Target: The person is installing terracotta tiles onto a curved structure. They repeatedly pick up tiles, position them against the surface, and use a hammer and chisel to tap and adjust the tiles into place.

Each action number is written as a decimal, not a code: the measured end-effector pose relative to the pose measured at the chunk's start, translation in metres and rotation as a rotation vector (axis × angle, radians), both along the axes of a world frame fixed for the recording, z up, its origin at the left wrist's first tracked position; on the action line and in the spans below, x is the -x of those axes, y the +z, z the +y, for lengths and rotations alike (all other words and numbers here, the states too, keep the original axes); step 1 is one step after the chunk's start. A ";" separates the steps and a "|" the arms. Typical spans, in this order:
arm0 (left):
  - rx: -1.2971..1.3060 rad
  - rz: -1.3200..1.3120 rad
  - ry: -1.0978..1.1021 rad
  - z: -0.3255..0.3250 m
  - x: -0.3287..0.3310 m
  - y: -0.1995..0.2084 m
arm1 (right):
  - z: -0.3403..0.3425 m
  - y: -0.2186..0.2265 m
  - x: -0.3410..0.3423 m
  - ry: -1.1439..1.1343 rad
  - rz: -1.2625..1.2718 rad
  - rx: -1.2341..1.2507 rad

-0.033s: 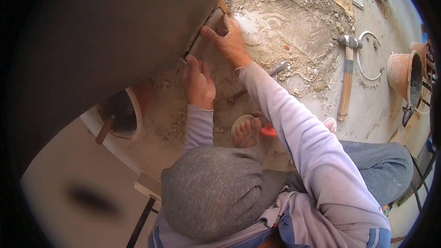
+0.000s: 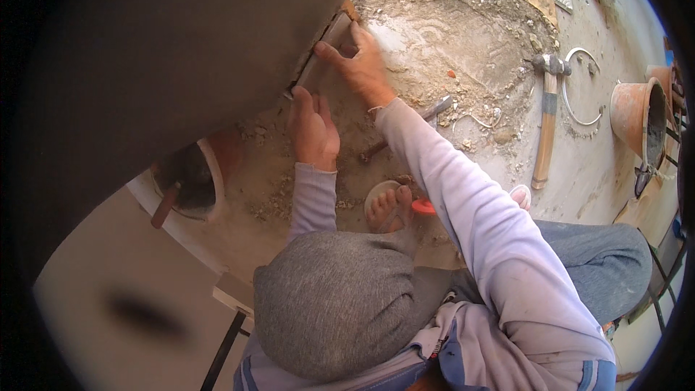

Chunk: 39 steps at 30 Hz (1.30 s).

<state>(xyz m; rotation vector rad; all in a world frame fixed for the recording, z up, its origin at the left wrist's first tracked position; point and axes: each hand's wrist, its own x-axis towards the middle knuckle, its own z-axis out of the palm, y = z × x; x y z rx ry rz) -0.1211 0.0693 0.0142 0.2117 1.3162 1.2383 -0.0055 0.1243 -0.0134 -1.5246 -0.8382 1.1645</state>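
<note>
A flat pale strip, like a narrow cut of tile [image 2: 318, 65], stands along the edge of a large dark panel [image 2: 195, 51]. A thin, rough gap runs between the two. My right hand [image 2: 362, 65] grips the strip near its far end, thumb over its top edge and fingers along its outer face. At the near end my left hand [image 2: 316, 134] is cupped against the strip, its fingertips at the corner. An orange-brown scrap [image 2: 350, 9] shows past the far end. The strip's lower edge is hidden by my hands and shadow.
A wooden-handled sledgehammer [image 2: 548, 116] and a white hoop [image 2: 569, 90] lie to the right. A smaller hammer [image 2: 436, 108] is partly under my right forearm. Mortar buckets stand left [image 2: 216, 177] and right [image 2: 627, 117]; a handled tool [image 2: 166, 205] leans in the left one. Rubble [image 2: 499, 36] covers the ground.
</note>
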 end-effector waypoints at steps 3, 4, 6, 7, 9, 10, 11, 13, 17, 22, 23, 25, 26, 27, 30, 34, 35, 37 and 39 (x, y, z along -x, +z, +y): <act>-0.039 -0.059 0.035 0.005 -0.006 -0.001 | -0.001 -0.002 0.011 -0.070 0.084 -0.035; -0.056 -0.069 0.057 0.007 -0.007 -0.001 | -0.002 -0.003 0.011 -0.086 0.090 -0.024; -0.028 -0.016 0.088 0.006 -0.013 -0.002 | -0.003 -0.003 0.011 -0.114 0.104 -0.001; -0.016 0.011 0.104 0.006 -0.016 -0.002 | -0.002 -0.002 0.011 -0.103 0.077 -0.029; 0.005 0.072 0.174 0.004 -0.019 0.000 | -0.002 -0.001 0.008 -0.078 0.025 -0.084; 0.019 0.100 0.206 0.002 -0.022 0.000 | -0.001 -0.005 0.004 -0.061 -0.043 -0.077; 0.009 0.194 0.084 -0.004 -0.016 -0.006 | 0.002 -0.008 0.003 -0.038 -0.100 -0.075; 0.001 0.387 -0.160 -0.019 0.001 -0.029 | 0.003 -0.013 0.001 0.009 -0.152 -0.080; -0.248 0.564 -0.102 -0.028 -0.003 -0.028 | 0.006 -0.011 -0.002 0.040 -0.055 -0.035; -0.143 0.542 -0.034 -0.016 0.001 -0.018 | 0.008 -0.014 0.003 -0.017 -0.153 -0.067; -0.152 0.564 -0.028 -0.012 0.004 -0.023 | 0.010 -0.017 0.003 -0.027 -0.173 -0.070; -0.167 0.608 -0.017 -0.009 0.011 -0.029 | 0.010 -0.019 0.004 -0.026 -0.126 -0.075; -0.178 0.635 -0.043 -0.009 0.012 -0.028 | 0.010 -0.019 0.003 -0.015 -0.097 -0.071; -0.189 0.663 -0.070 -0.009 0.012 -0.026 | 0.010 -0.019 0.002 -0.002 -0.070 -0.068; -0.133 0.503 -0.137 -0.012 0.031 -0.021 | 0.006 -0.010 0.000 0.047 -0.044 -0.020; -0.041 0.397 -0.202 -0.005 0.043 -0.009 | 0.009 -0.013 -0.004 0.034 -0.090 0.002; -0.036 0.364 -0.175 -0.005 0.039 -0.006 | 0.007 -0.006 -0.003 0.040 -0.070 0.022; -0.034 0.292 -0.129 -0.003 0.025 -0.001 | 0.006 0.001 -0.001 0.022 -0.035 0.034; -0.044 0.272 -0.130 0.000 0.022 -0.002 | 0.006 0.001 0.004 -0.028 -0.005 0.020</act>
